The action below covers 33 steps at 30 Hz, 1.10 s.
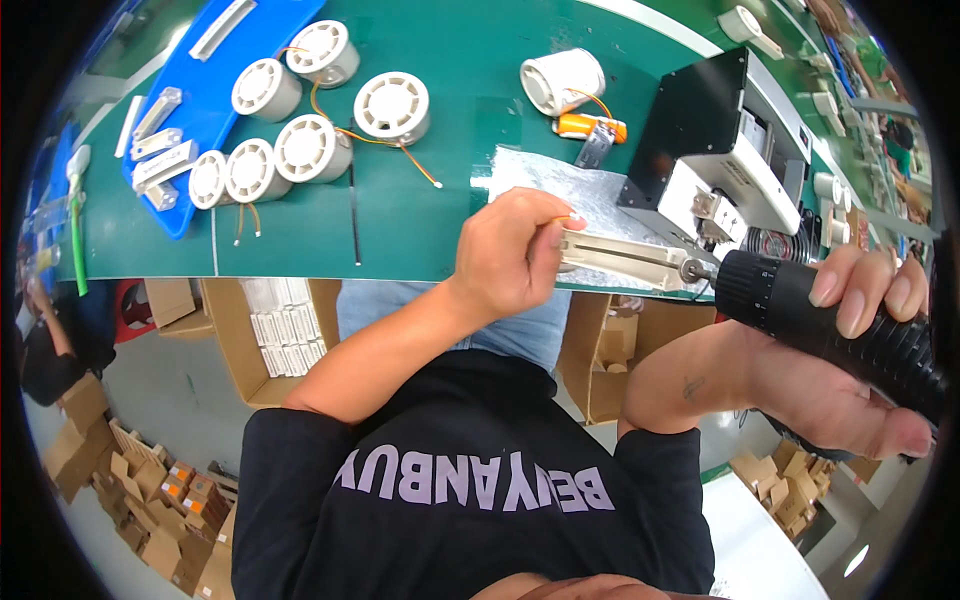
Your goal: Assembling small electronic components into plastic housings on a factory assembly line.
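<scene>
My left hand [507,252] is closed on one end of a long, narrow off-white plastic housing [625,262]. A short orange wire and a small white plug show at its fingertips. My right hand [815,385] wraps round a black electric screwdriver [775,290], held nearly level. The driver's tip meets the housing's right end, where a round metal piece sits; whether a screw is there I cannot tell. Beneath the housing, a silvery-grey sheet [530,175] lies on the green bench mat [450,60].
A black-and-white boxy machine [690,120] stands right of the sheet. Several round white fan-like units [392,108] with wires sit left, beside a blue tray [215,85] of narrow white parts. An orange cylinder [575,126] lies behind the sheet. Cardboard boxes [235,340] stand below the bench edge.
</scene>
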{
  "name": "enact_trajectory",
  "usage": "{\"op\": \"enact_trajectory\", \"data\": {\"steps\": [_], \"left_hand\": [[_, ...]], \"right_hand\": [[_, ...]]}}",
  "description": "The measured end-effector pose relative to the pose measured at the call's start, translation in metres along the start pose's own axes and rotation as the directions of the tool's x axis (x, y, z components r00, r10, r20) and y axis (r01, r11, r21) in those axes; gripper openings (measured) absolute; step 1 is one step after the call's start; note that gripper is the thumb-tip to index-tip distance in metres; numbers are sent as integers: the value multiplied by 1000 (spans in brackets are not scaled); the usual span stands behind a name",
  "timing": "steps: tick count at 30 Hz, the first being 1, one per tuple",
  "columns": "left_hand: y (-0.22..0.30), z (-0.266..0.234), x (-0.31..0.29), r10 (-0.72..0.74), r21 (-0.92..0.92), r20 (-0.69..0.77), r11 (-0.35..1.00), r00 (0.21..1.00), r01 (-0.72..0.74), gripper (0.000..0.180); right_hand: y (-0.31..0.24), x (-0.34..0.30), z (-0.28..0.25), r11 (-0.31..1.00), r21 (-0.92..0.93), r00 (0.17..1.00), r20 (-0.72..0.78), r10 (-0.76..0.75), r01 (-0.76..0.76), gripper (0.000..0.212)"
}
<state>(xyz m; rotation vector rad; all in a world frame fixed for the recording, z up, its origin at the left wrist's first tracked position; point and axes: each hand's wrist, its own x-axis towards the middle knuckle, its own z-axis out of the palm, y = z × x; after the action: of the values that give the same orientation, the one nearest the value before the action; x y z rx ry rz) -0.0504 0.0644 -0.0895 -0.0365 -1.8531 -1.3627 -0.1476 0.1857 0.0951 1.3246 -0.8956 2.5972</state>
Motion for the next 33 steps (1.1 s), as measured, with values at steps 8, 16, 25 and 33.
{"op": "enact_trajectory", "data": {"steps": [8, 16, 25, 33], "left_hand": [[15, 0, 3, -56, 103, 112, 994, 992, 44, 9], [20, -19, 69, -429, 310, 463, 898, 776, 312, 11], [-128, -38, 288, -610, 317, -52, 741, 791, 593, 31], [-282, -131, 433, -259, 924, 36, 377, 965, 67, 57]], "right_hand": [[-19, -20, -6, 696, -703, 935, -327, -134, -146, 88], [-85, 29, -47, 946, -177, 914, -261, -311, 271, 82], [-25, 21, -35, 675, -711, 934, -346, -91, -198, 80], [-66, 6, -71, 823, -527, 936, -350, 19, -214, 83]]}}
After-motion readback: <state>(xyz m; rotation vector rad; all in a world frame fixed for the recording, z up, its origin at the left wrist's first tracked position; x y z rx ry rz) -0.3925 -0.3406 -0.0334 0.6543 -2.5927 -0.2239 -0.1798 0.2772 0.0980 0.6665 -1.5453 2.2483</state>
